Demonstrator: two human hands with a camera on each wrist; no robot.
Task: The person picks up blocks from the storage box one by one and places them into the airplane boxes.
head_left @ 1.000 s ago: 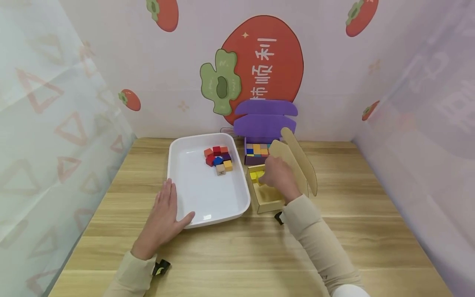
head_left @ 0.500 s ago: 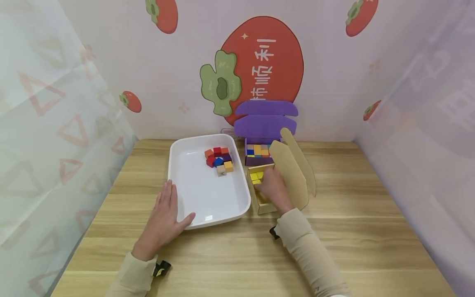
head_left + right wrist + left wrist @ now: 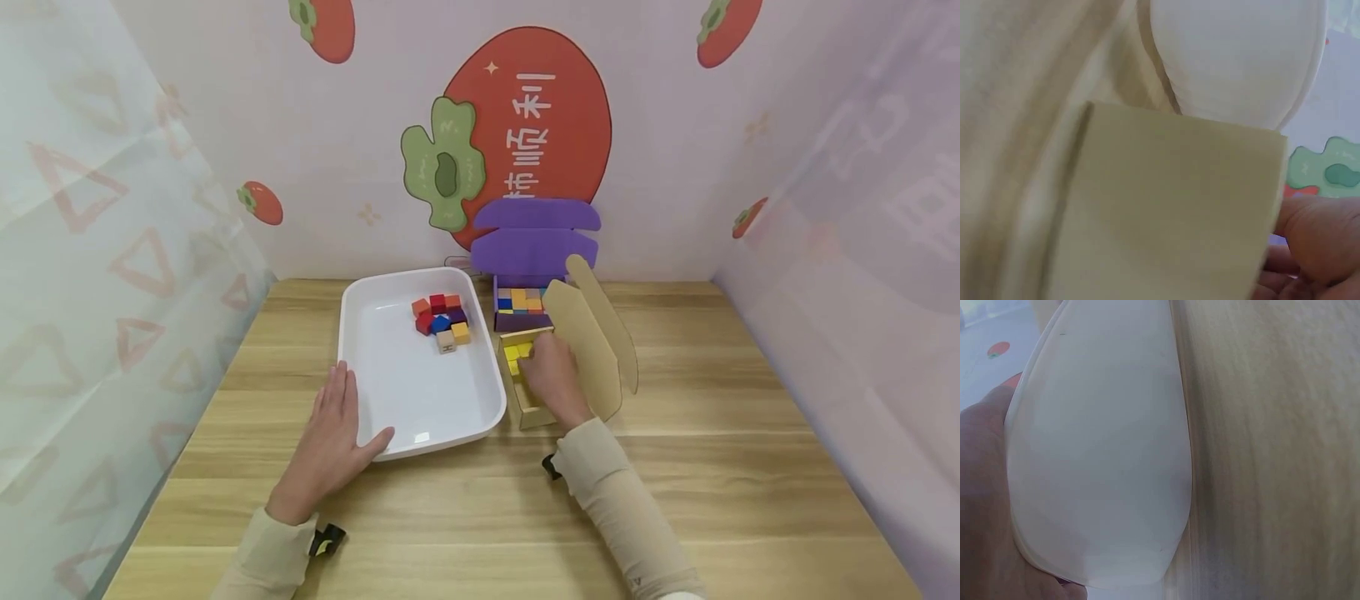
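My left hand (image 3: pixel 330 442) lies along the near left corner of a white tray (image 3: pixel 348 292), fingers straight on its left rim and thumb over the front rim. In the left wrist view, that hand (image 3: pixel 985 487) is against the tray's outer wall (image 3: pixel 1097 450). My right hand (image 3: pixel 555 375) reaches down into a yellow cardboard box (image 3: pixel 536 417), fingers bent beside several yellow cubes (image 3: pixel 513 353). Its fingertips are hidden, so I cannot tell whether they pinch a cube. In the right wrist view, the right hand (image 3: pixel 1319 244) shows behind the box's front wall (image 3: pixel 1172 200).
Several red, orange, blue, purple and plain wooden blocks (image 3: pixel 446 342) cluster at the tray's right side. Behind the yellow box stands a purple box (image 3: pixel 521 323) of mixed coloured blocks, lid upright. The yellow box's raised lid (image 3: pixel 592 350) stands right of my right hand.
My right hand has gone lower and a little left into the yellow box since a second ago, then shifted slightly right. More yellow cubes show beside it. My left hand stays on the tray.
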